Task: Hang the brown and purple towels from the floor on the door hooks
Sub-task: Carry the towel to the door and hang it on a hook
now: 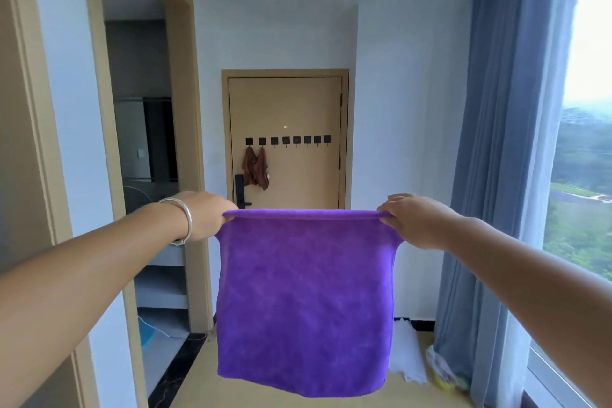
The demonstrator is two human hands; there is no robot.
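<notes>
Both hands, left (207,215) and right (415,219), pinch purple towel (306,301) top corners, stretched between

Left hand (205,215): bare, no rings visible.
Left wrist: a plain silver bangle (182,221), smooth and round, sits just behind the hand, back from the fingers.
Right hand (418,220): bare, nothing worn.
Forearms: both bare, no sleeves visible.

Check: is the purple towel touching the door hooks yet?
Apart. The head view shows the purple towel stretched between the left hand and right hand, well short of the door hooks.
</notes>
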